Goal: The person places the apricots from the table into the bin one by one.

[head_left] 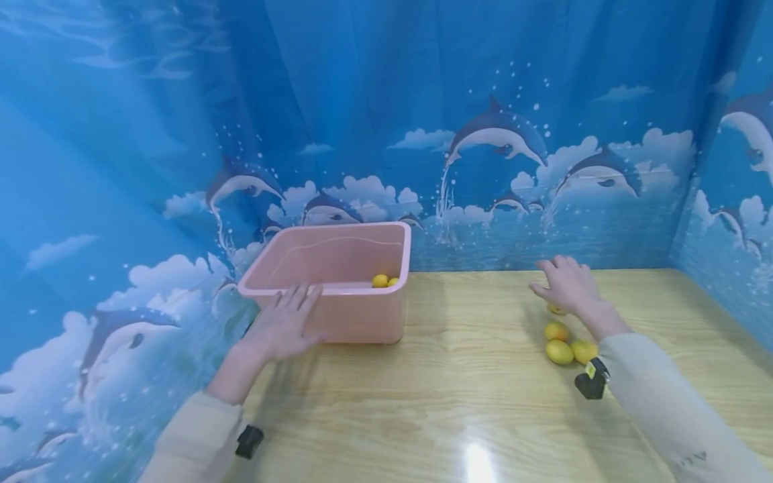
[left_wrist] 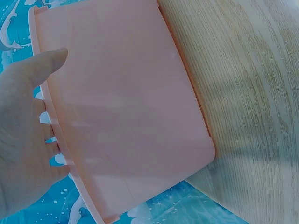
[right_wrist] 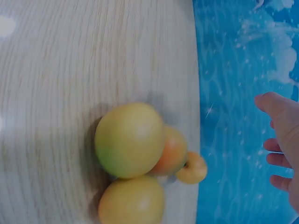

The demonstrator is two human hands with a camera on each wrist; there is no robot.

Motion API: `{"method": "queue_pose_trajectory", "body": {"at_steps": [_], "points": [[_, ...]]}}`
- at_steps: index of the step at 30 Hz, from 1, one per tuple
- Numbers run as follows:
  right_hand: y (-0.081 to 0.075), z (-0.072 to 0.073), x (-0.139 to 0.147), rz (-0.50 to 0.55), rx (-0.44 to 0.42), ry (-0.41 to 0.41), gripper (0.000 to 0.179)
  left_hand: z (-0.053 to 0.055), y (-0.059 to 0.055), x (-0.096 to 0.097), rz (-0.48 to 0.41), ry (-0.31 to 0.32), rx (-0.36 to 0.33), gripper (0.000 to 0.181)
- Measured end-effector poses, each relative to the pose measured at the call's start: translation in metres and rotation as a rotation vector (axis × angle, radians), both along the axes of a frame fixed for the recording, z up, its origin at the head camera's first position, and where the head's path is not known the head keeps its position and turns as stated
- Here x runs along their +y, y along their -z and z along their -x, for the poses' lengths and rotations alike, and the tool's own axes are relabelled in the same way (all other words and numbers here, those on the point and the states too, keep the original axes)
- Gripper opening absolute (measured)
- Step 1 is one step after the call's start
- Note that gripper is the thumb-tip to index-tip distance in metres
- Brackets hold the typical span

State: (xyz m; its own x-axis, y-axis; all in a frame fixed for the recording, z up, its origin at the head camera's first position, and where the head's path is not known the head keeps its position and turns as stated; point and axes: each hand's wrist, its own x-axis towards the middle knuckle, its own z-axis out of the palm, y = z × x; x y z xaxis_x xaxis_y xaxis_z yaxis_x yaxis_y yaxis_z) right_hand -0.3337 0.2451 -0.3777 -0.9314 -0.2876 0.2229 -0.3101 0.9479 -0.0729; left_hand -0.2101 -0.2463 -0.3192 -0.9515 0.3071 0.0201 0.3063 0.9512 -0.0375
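My left hand [head_left: 279, 327] reaches to the near rim of a pink plastic bin [head_left: 356, 315], fingers spread and straight. In the left wrist view, its thumb [left_wrist: 57, 58] extends over the bin's outer wall. Two yellow fruits [head_left: 380, 281] show inside the bin. At the right, my right hand [head_left: 570, 287] hovers over the far part of a small fruit cluster, with fingers loosely extended and nothing held. The cluster has a yellow-green fruit [right_wrist: 128, 140], another yellow fruit [right_wrist: 133, 203], an orange-tinged one [right_wrist: 170, 149] and a farther yellow one [right_wrist: 192, 169], partly hidden by the hand in the head view.
The bin and fruit stand on a light wood-grain table [head_left: 471, 376]. A blue curtain [head_left: 374, 100] with dolphins and clouds hangs along the back and both sides. Black wrist cameras [head_left: 249, 441] sit at both sleeves.
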Motion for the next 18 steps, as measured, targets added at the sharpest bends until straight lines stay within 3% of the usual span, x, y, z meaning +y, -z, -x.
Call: {"method": "queue_pose_trajectory", "body": {"at_steps": [12, 18], "points": [[0.026, 0.009, 0.025, -0.036, -0.088, 0.035, 0.061, 0.001, 0.002, -0.002, 0.006, -0.002, 0.001, 0.085], [0.038, 0.007, 0.034, -0.021, -0.168, 0.06, 0.066, 0.0, 0.002, -0.003, 0.012, 0.011, 0.01, 0.085]]}}
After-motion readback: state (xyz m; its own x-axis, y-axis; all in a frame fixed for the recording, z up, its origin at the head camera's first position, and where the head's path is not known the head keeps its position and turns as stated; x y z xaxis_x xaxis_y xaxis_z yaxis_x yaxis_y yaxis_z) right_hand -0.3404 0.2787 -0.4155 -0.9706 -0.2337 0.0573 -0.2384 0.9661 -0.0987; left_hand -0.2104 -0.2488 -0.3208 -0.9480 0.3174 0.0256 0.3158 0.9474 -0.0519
